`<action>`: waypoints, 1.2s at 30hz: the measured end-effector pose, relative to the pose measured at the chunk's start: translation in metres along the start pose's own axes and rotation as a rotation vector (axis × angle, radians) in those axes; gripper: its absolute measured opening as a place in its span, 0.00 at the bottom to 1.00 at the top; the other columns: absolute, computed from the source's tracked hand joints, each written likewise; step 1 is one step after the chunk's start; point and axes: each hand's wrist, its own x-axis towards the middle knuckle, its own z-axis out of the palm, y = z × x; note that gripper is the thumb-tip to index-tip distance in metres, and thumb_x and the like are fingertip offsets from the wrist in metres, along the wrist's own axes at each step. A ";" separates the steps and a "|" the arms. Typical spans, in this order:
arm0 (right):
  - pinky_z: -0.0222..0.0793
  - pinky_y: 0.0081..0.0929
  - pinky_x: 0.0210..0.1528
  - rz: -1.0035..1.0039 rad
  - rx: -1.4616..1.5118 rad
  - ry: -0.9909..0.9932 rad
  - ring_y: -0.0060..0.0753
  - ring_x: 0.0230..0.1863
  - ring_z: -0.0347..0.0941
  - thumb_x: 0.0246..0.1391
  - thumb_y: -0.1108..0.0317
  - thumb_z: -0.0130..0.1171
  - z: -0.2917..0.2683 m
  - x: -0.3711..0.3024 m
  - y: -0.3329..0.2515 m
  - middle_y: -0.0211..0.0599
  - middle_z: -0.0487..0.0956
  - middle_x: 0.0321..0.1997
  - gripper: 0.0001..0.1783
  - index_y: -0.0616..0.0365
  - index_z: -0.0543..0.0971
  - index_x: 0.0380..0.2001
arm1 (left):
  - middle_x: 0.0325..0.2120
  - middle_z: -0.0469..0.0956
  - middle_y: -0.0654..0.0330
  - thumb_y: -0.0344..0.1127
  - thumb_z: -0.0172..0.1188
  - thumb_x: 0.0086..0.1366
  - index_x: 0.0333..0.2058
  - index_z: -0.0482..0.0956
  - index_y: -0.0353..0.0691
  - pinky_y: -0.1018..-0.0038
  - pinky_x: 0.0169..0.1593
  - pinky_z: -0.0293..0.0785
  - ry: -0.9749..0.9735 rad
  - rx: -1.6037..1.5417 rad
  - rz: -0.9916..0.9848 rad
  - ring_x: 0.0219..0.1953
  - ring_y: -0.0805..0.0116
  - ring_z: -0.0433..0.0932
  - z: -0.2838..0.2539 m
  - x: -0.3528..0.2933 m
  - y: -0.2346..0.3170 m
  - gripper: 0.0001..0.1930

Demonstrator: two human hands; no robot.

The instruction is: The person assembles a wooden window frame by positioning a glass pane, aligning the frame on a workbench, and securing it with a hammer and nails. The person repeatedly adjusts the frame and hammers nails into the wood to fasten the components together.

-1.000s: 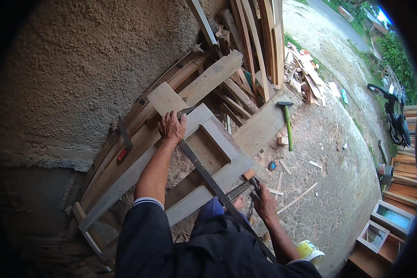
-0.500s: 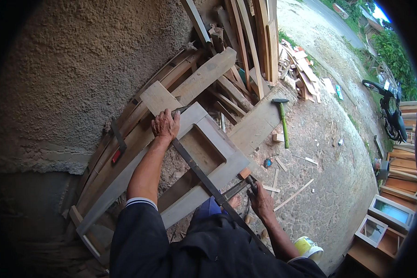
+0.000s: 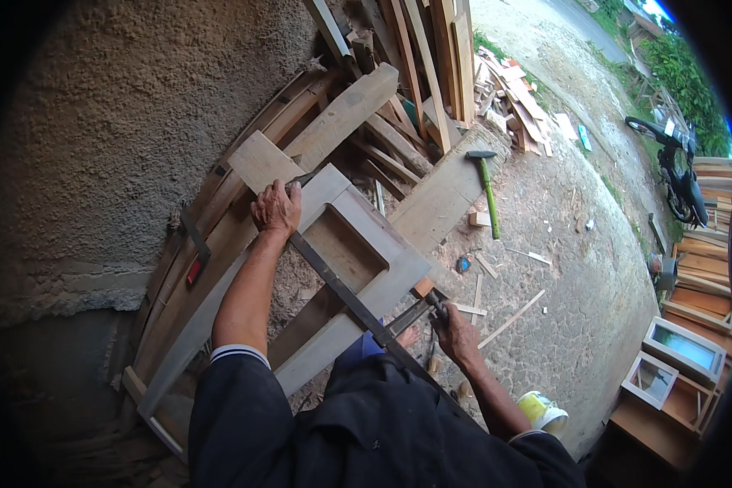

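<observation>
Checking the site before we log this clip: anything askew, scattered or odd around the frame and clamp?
Offcuts litter the stone ground right of the wooden frame. A green-handled hammer lies loose on a plank. The left hand and right hand hold a long bar clamp running diagonally across the frame.

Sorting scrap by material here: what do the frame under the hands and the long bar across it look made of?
Frame: pale, unfinished sawn wood, judging by visible grain and no paint. Long bar: likely metal, dark, thin and straight-edged, probably a clamp bar; left hand rests at its upper end, right hand near its lower fitting.

Rough plaster wall, matt bare-wood frame, dull dark metal clamp bar
</observation>
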 end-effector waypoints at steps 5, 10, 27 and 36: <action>0.72 0.57 0.34 0.114 -0.092 0.110 0.65 0.29 0.78 0.55 0.62 0.64 0.020 0.006 0.001 0.51 0.80 0.23 0.16 0.51 0.77 0.47 | 0.44 0.80 0.49 0.58 0.46 0.71 0.44 0.76 0.41 0.48 0.53 0.70 0.033 0.006 0.023 0.51 0.48 0.78 0.012 0.000 -0.007 0.25; 0.48 0.21 0.13 0.468 0.769 -0.990 0.14 0.11 0.55 0.55 0.69 0.68 -0.021 0.052 0.032 0.19 0.66 0.14 0.05 0.52 0.81 0.32 | 0.43 0.80 0.49 0.59 0.46 0.71 0.44 0.76 0.41 0.49 0.53 0.70 0.032 0.016 0.033 0.51 0.47 0.78 0.008 0.001 -0.003 0.25; 0.49 0.21 0.14 0.346 0.749 -0.917 0.15 0.12 0.59 0.52 0.70 0.68 -0.029 0.050 0.025 0.21 0.67 0.15 0.10 0.57 0.79 0.36 | 0.43 0.80 0.49 0.58 0.46 0.71 0.44 0.75 0.42 0.49 0.52 0.70 0.024 0.026 0.014 0.50 0.47 0.78 0.002 0.000 -0.002 0.24; 0.72 0.47 0.31 0.149 -0.156 0.006 0.54 0.29 0.80 0.52 0.65 0.66 0.017 0.014 0.006 0.46 0.80 0.24 0.15 0.54 0.77 0.42 | 0.43 0.80 0.49 0.57 0.47 0.71 0.44 0.75 0.42 0.49 0.52 0.70 0.010 0.029 0.021 0.49 0.48 0.78 0.009 0.000 -0.005 0.23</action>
